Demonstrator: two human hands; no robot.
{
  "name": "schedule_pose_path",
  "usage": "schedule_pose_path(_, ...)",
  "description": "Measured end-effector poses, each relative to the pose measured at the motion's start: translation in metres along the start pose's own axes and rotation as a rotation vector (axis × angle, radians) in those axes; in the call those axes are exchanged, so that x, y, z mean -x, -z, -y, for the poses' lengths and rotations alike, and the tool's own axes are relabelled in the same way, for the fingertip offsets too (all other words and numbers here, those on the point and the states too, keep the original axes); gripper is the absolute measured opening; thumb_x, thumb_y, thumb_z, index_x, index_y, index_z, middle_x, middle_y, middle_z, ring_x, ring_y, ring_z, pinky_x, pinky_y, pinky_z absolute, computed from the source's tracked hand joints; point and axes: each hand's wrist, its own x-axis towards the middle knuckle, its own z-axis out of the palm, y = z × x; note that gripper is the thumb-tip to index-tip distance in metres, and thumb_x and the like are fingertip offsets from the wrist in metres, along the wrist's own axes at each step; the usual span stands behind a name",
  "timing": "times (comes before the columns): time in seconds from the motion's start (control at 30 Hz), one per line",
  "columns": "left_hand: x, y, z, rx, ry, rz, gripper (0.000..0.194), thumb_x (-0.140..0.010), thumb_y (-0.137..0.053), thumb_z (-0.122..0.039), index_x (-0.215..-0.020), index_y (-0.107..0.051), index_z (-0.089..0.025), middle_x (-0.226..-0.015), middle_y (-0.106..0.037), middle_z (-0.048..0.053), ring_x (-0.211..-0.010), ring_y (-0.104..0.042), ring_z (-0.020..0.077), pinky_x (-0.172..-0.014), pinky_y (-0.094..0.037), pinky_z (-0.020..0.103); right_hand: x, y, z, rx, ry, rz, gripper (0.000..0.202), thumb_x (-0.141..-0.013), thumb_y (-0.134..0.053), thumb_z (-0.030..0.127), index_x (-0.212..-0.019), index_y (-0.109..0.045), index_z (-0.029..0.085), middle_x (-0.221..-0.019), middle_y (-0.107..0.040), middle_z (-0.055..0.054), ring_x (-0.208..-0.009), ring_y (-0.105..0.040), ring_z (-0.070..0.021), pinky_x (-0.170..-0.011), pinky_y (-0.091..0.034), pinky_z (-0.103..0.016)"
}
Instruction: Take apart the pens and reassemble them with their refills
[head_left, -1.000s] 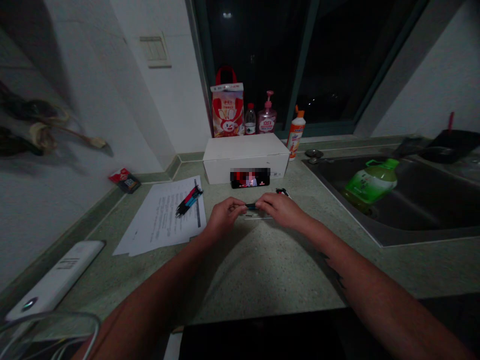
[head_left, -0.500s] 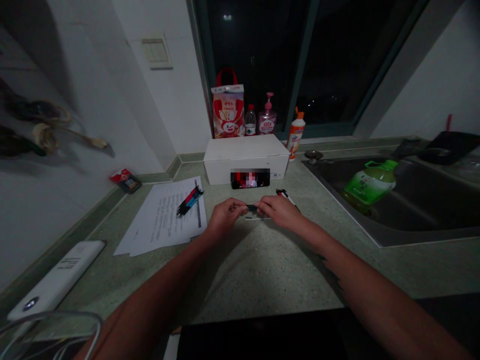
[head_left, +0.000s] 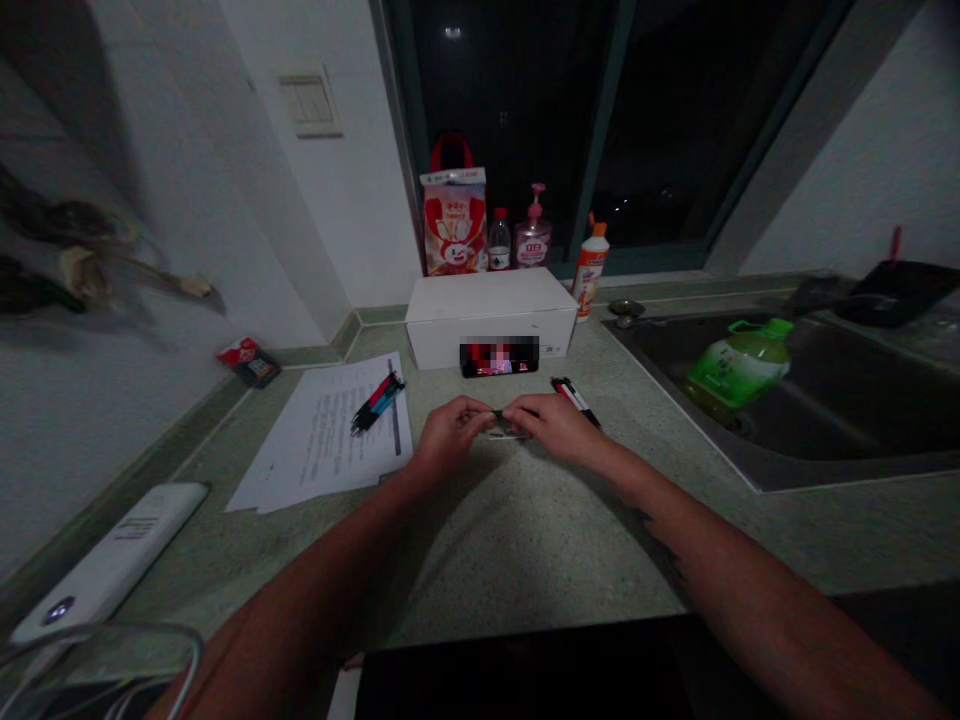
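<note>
So the person's got a slim dark piece (head_left: 498, 413), probably a pen part, between both hands, well in from the surface's (head_left: 517, 540) near edge. Left hand (head_left: 450, 432) is closed to a fingertip pinch on one end, right hand (head_left: 556, 425) pinching the other. Looks like fiddly joint work, can't tell if it's going together or apart. Next move calls for keeping both ends lined up, light grip. More pens (head_left: 377, 403) sit on paper (head_left: 315, 440) toward the left edge.
</note>
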Motion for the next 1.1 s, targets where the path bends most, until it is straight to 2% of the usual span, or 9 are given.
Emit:
schedule_pose_path(0.13,-0.001,0.002,-0.001,0.032,0.009,-0.006,0.017,-0.084,-0.062,-0.033,-0.086,-0.065,-0.017,-0.077,-0.073,0.005,-0.071,-0.066,0.0166,-0.070,-0.051,0.029,-0.001,0.003,-0.001,0.092,0.045,-0.151,0.006,-0.089,-0.066,0.021,-0.093,-0.070,0.020,-0.093,-0.072,-0.006,-0.086,-0.064,-0.0190,-0.075,-0.045,-0.030)
schedule_pose_path(0.2,-0.003,0.004,0.000,0.015,0.029,-0.021,0.017,-0.084,-0.062,-0.034,-0.086,-0.065,-0.017,-0.077,-0.073,0.005,-0.071,-0.066,0.0169,-0.071,-0.051,0.029,-0.001,0.006,-0.004,0.118,0.043,-0.169,0.007,-0.087,-0.068,0.019,-0.094,-0.069,0.019,-0.094,-0.071,-0.006,-0.086,-0.063,-0.0188,-0.075,-0.045,-0.030)
schedule_pose_path(0.33,-0.006,0.008,0.006,-0.251,0.081,-0.017,0.010,-0.081,-0.063,-0.025,-0.087,-0.068,-0.018,-0.082,-0.073,0.005,-0.077,-0.067,0.0189,-0.073,-0.050,0.029,0.001,0.009,-0.004,0.148,0.055,0.026,0.007,-0.083,-0.073,0.018,-0.090,-0.071,0.020,-0.090,-0.069,-0.004,-0.081,-0.062,-0.0169,-0.072,-0.044,-0.028)
schedule_pose_path(0.47,-0.004,0.009,0.012,-0.602,0.016,0.068,0.014,-0.080,-0.059,-0.015,-0.088,-0.071,-0.018,-0.089,-0.072,0.008,-0.085,-0.065,0.0223,-0.078,-0.047,0.032,0.005,0.004,0.001,0.241,0.073,0.210,0.012,-0.080,-0.075,0.017,-0.091,-0.074,0.021,-0.086,-0.068,-0.003,-0.077,-0.061,-0.0160,-0.068,-0.042,-0.027)
schedule_pose_path(0.6,-0.003,0.010,0.014,-0.688,-0.031,0.127,0.016,-0.081,-0.057,-0.016,-0.085,-0.072,-0.017,-0.089,-0.071,0.009,-0.085,-0.064,0.0242,-0.079,-0.047,0.034,0.007,-0.001,0.002,0.297,0.069,0.305,0.016,-0.079,-0.077,0.022,-0.094,-0.073,0.023,-0.087,-0.069,-0.002,-0.079,-0.061,-0.0169,-0.067,-0.041,-0.027)
schedule_pose_path(0.7,-0.003,0.011,0.015,-0.677,-0.039,0.135,0.015,-0.081,-0.059,-0.018,-0.087,-0.072,-0.017,-0.089,-0.070,0.010,-0.084,-0.063,0.0248,-0.078,-0.046,0.035,0.008,-0.001,0.000,0.301,0.075,0.335,0.018,-0.077,-0.079,0.025,-0.095,-0.073,0.023,-0.090,-0.070,-0.002,-0.082,-0.061,-0.0176,-0.068,-0.041,-0.028)
schedule_pose_path(0.8,-0.004,0.011,0.016,-0.622,-0.057,0.109,0.012,-0.081,-0.060,-0.019,-0.085,-0.072,-0.017,-0.088,-0.070,0.010,-0.084,-0.063,0.0247,-0.078,-0.046,0.036,0.008,0.001,0.001,0.313,0.080,0.340,0.009,-0.080,-0.076,0.024,-0.089,-0.073,0.023,-0.088,-0.069,-0.002,-0.081,-0.062,-0.0175,-0.067,-0.040,-0.028)
schedule_pose_path(0.93,-0.005,0.008,0.013,-0.367,0.004,0.054,0.010,-0.082,-0.063,-0.024,-0.086,-0.071,-0.019,-0.081,-0.071,0.005,-0.076,-0.063,0.0194,-0.072,-0.048,0.031,0.006,0.005,0.005,0.343,0.054,0.156,0.006,-0.085,-0.070,0.024,-0.090,-0.070,0.022,-0.089,-0.069,-0.003,-0.077,-0.062,-0.0175,-0.068,-0.040,-0.029)
schedule_pose_path(1.1,-0.006,0.001,0.010,-0.026,0.038,0.079,0.012,-0.079,-0.067,-0.026,-0.087,-0.068,-0.018,-0.080,-0.072,0.004,-0.072,-0.065,0.0150,-0.068,-0.051,0.027,0.004,0.007,0.003,0.336,0.043,0.000,0.007,-0.088,-0.068,0.025,-0.093,-0.065,0.022,-0.093,-0.071,-0.004,-0.081,-0.062,-0.0191,-0.069,-0.041,-0.030)
